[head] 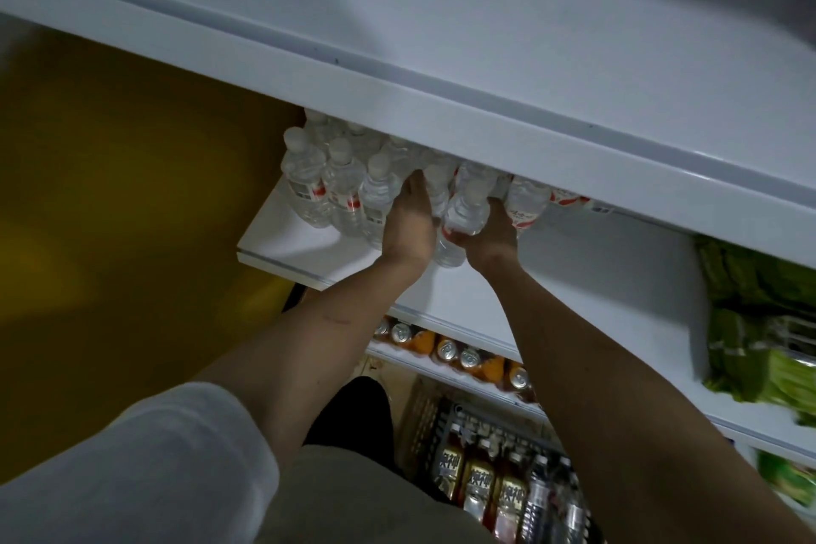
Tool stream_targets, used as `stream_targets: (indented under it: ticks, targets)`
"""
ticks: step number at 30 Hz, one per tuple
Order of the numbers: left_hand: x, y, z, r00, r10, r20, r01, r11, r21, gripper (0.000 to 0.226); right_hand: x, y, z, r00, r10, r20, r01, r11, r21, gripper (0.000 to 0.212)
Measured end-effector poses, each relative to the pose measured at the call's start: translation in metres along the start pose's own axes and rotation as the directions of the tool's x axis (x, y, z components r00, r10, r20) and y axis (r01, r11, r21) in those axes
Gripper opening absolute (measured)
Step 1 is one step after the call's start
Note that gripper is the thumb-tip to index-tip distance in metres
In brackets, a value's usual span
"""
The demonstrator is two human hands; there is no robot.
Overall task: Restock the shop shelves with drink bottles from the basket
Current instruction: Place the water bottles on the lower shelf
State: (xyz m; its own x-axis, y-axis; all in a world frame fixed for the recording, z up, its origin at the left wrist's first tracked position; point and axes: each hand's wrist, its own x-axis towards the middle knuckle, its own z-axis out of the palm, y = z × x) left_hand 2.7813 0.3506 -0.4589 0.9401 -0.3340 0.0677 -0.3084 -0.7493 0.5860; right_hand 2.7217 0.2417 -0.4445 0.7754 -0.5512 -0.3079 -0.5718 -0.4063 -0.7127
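The clear water bottle [461, 216] sits tilted between both hands at the front of the white shelf [282, 243], and it wants standing upright and sliding back into the gap beside the row of bottles [340, 186] just left of the left hand. The right hand [492, 230] is curled round its body. The left hand [408, 225] seems to lie fairly straight-fingered against the neighbouring bottles, steadying them, though its fingertips are hidden; the basket [508, 481] waits well below both hands.
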Motion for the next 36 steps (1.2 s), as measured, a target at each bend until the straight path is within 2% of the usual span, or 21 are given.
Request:
stream_targets:
  ticks: [2, 4, 7, 13, 15, 18, 22, 30, 33, 36]
  targets:
    - [-0.007, 0.001, 0.001, 0.997, 0.014, -0.082, -0.015, 1.0, -0.017, 0.066, 0.002, 0.001, 0.0, 1.0, 0.021, 0.019, -0.021, 1.0, -0.013, 0.083]
    - [-0.013, 0.002, 0.0, 0.994, 0.008, -0.111, -0.011, 0.999, -0.03, 0.072, 0.001, 0.001, -0.002, 0.997, 0.048, 0.061, -0.046, 0.998, -0.04, 0.084]
    - [-0.018, 0.006, -0.01, 0.999, -0.013, -0.051, 0.012, 0.999, -0.032, 0.083, -0.005, 0.0, -0.005, 0.993, 0.062, 0.101, -0.061, 0.998, -0.011, 0.081]
    - [-0.039, 0.027, -0.034, 0.996, -0.068, 0.06, 0.067, 0.998, 0.014, 0.08, -0.037, 0.008, -0.031, 0.987, 0.072, 0.143, -0.075, 0.997, 0.022, 0.07]
    - [-0.054, 0.036, -0.038, 0.986, -0.114, 0.122, 0.107, 0.992, 0.062, 0.078, -0.053, 0.014, -0.044, 0.985, 0.057, 0.165, -0.055, 0.998, -0.019, 0.07]
    - [-0.089, 0.057, -0.039, 0.942, -0.214, 0.257, 0.175, 0.97, 0.167, 0.075, -0.086, 0.029, -0.069, 0.978, 0.039, 0.204, -0.013, 0.992, -0.128, 0.07]
    - [-0.146, 0.092, -0.034, 0.867, -0.294, 0.403, 0.196, 0.944, 0.266, 0.072, -0.139, 0.06, -0.107, 0.974, 0.001, 0.229, 0.054, 0.971, -0.235, 0.069]
    - [-0.264, 0.182, -0.007, 0.816, -0.266, 0.513, 0.099, 0.939, 0.329, 0.076, -0.246, 0.153, -0.184, 0.962, 0.028, 0.271, 0.082, 0.919, -0.386, 0.066]
    - [-0.302, 0.201, 0.014, 0.79, -0.263, 0.554, 0.083, 0.941, 0.328, 0.082, -0.277, 0.19, -0.205, 0.969, 0.066, 0.239, 0.029, 0.926, -0.376, 0.061]
    - [-0.336, 0.214, 0.033, 0.769, -0.229, 0.597, -0.017, 0.926, 0.378, 0.085, -0.303, 0.223, -0.222, 0.961, 0.125, 0.247, -0.013, 0.911, -0.411, 0.06]
